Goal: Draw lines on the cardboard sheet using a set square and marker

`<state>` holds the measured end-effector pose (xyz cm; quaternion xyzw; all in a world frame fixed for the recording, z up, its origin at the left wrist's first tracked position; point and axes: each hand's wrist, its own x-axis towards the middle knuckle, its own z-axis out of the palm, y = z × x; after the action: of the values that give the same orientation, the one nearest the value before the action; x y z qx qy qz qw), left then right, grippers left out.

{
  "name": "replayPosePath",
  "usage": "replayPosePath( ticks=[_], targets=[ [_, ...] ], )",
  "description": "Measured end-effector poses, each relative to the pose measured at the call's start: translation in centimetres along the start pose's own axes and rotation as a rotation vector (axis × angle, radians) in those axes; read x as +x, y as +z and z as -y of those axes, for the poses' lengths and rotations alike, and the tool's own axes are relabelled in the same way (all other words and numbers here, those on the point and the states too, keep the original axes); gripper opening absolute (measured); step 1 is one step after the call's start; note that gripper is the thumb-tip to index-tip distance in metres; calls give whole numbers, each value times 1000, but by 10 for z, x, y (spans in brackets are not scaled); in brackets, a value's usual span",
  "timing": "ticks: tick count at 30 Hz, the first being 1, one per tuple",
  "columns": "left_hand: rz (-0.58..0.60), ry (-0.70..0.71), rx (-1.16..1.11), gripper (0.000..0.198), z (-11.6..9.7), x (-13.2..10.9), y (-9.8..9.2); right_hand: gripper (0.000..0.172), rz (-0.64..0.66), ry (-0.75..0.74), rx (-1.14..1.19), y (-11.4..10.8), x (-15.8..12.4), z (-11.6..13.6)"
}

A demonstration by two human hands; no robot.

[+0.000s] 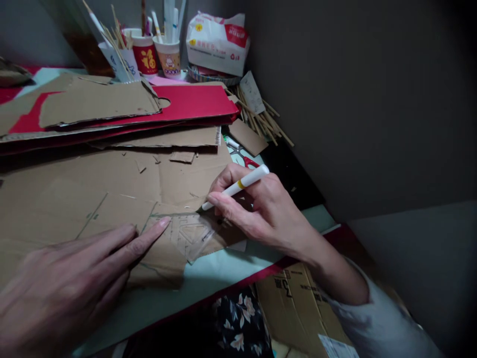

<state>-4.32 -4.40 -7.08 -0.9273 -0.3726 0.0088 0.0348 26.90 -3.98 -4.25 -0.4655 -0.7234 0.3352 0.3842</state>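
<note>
My right hand (257,206) is closed round a white marker (242,184) with a yellow band. The marker's tip is at the upper edge of a clear set square (190,233), over the brown cardboard (122,174). Stretched out flat, my left hand (85,278) rests on the cardboard, its index fingertip touching the set square's left end. Green pen lines (92,215) cross the cardboard to the left, and one runs along the set square's upper edge. The far right corner of the set square lies in shadow under my right hand.
Behind lie stacked cardboard and red sheets (194,102). Paper cups (167,57) with pens and sticks stand at the back beside a tissue pack (218,44). Red-handled scissors (249,162) and loose wooden sticks (266,122) lie to the right. A cardboard box (294,303) sits below the table edge.
</note>
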Motion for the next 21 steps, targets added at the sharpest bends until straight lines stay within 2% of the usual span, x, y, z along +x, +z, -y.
replayPosePath(
  ticks=[4,8,14,16,18,21],
  targets=[
    [-43,71,52,77,-2,8,-11,19,1,18,70,1,-2,-3],
    [-51,103,174,84,-6,12,-18,21,-3,9,102,3,-2,-6],
    [-78,47,162,93,-11,11,-17,19,-55,-31,190,3,-14,-1],
    [-87,48,174,94,-12,11,-15,15,-94,-93,201,2,-23,3],
    [-106,67,212,96,-13,11,-14,14,-98,-201,79,2,-31,5],
    [-145,95,245,92,-14,10,-11,19,13,-282,-286,7,-39,2]
  ],
)
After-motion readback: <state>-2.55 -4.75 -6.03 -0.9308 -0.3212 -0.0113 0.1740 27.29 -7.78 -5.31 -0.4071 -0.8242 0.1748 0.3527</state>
